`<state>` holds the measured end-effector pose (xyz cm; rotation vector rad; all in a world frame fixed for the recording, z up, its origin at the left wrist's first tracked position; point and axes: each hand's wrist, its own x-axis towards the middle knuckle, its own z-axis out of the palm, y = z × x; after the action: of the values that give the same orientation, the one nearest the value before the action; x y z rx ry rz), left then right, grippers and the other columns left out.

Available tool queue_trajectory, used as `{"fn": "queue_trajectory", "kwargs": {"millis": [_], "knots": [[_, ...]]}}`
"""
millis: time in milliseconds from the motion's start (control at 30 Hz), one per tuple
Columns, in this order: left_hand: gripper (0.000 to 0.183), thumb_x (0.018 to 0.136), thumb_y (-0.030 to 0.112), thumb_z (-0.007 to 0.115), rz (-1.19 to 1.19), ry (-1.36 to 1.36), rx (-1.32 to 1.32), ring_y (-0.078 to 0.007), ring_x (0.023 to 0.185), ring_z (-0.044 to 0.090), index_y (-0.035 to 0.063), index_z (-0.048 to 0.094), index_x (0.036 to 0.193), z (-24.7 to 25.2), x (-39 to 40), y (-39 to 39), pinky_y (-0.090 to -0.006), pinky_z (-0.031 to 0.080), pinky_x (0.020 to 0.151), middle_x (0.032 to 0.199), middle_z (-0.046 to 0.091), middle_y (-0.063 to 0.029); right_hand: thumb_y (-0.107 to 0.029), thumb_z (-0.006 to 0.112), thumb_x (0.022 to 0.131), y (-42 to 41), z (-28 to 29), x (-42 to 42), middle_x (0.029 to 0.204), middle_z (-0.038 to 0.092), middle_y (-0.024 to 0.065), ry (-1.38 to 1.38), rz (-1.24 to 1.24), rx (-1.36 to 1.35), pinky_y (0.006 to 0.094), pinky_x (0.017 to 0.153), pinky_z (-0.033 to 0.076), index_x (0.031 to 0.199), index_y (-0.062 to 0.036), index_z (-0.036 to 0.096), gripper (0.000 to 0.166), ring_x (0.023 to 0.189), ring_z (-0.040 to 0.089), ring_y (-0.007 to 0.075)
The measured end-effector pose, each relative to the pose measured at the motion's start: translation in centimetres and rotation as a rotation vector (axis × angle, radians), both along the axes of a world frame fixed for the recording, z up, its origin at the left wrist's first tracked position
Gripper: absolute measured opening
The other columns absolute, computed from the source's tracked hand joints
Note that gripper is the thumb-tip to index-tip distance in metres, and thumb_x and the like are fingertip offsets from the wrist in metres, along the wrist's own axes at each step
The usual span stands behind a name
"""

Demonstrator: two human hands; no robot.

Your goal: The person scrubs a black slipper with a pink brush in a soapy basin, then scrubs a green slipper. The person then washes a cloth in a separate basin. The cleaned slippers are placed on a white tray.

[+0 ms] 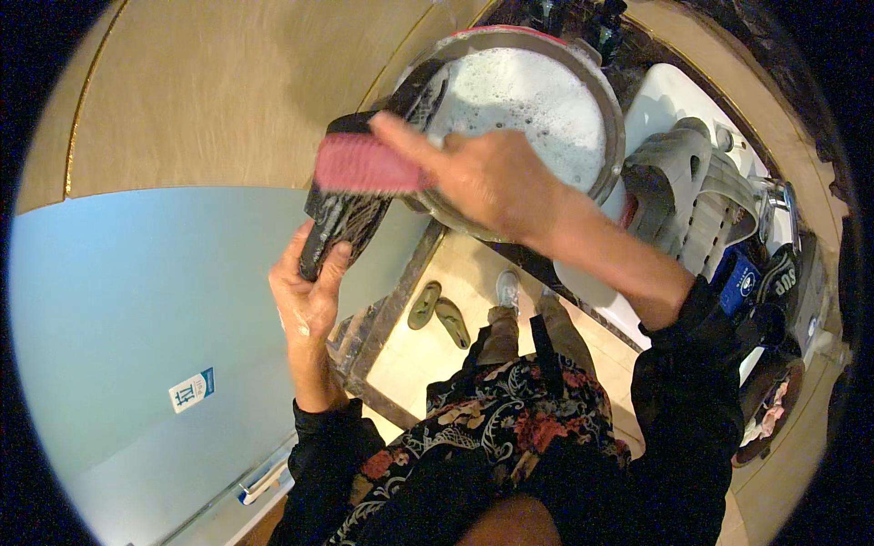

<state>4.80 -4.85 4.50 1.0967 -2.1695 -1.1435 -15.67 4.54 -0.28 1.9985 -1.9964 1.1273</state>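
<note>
My left hand [308,290] grips the lower end of a wet black sandal or slipper [348,215], its thumb on the foamy surface. My right hand [495,181] holds a pink scrubbing brush [365,164] against the upper part of that footwear, bristles downward and index finger stretched out. Behind my right hand is a round basin [616,130] filled with white suds and water. Another dark object [427,99], perhaps a matching piece of footwear, leans at the basin's left side, partly in the suds.
Grey clog-style shoes [666,170] rest on a white sink [659,89] at the right, near a blue packet [739,280]. A frosted glass panel [136,293] stands at the left. Green slippers [425,305] lie on the tiled floor. A bin [751,447] is at the lower right.
</note>
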Motion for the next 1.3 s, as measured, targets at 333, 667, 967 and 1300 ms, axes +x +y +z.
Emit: {"fn": "queue_trajectory", "kwargs": {"millis": [333, 667, 967, 1300], "knots": [[0.025, 0.074, 0.012, 0.066, -0.010, -0.005, -0.113, -0.0090, 0.067, 0.051, -0.0025, 0.059, 0.094, 0.0, -0.9, 1.0, -0.0240, 0.043, 0.061, 0.076, 0.060, -0.0026, -0.010, 0.048, 0.074, 0.4, 0.5, 2.3, 0.054, 0.052, 0.0095, 0.084, 0.097, 0.075, 0.0338, 0.043, 0.047, 0.129, -0.0090, 0.031, 0.058, 0.049, 0.055, 0.0212], [0.032, 0.073, 0.009, 0.065, 0.038, -0.048, -0.103, -0.0103, 0.071, 0.053, -0.0051, 0.056, 0.101, -0.6, -0.5, 1.0, -0.0240, 0.044, 0.067, 0.080, 0.062, -0.0075, -0.012, 0.042, 0.078, 0.2, 1.1, -0.4, 0.054, 0.050, 0.0125, -0.031, 0.135, -0.059, 0.0352, 0.046, 0.045, 0.130, -0.0067, 0.032, 0.053, 0.047, 0.052, 0.0237], [0.030, 0.072, 0.008, 0.065, 0.005, -0.028, -0.159, -0.0103, 0.069, 0.053, -0.0029, 0.057, 0.099, -1.5, -0.4, 1.3, -0.0231, 0.043, 0.064, 0.077, 0.062, -0.0067, -0.010, 0.044, 0.079, -0.7, -2.4, -5.9, 0.056, 0.049, 0.0129, 0.060, -0.273, 0.258, 0.0386, 0.051, 0.045, 0.131, -0.0208, 0.031, 0.055, 0.051, 0.053, 0.0257], [0.031, 0.070, 0.010, 0.068, -0.016, 0.029, -0.263, -0.0099, 0.059, 0.049, -0.0043, 0.058, 0.096, -1.7, 1.7, 1.7, -0.0220, 0.041, 0.057, 0.071, 0.060, -0.0075, -0.006, 0.041, 0.081, 0.7, -1.1, -1.5, 0.056, 0.052, 0.0121, 0.076, -0.069, 0.181, 0.0349, 0.052, 0.048, 0.133, -0.0134, 0.026, 0.055, 0.056, 0.057, 0.0222]]}}
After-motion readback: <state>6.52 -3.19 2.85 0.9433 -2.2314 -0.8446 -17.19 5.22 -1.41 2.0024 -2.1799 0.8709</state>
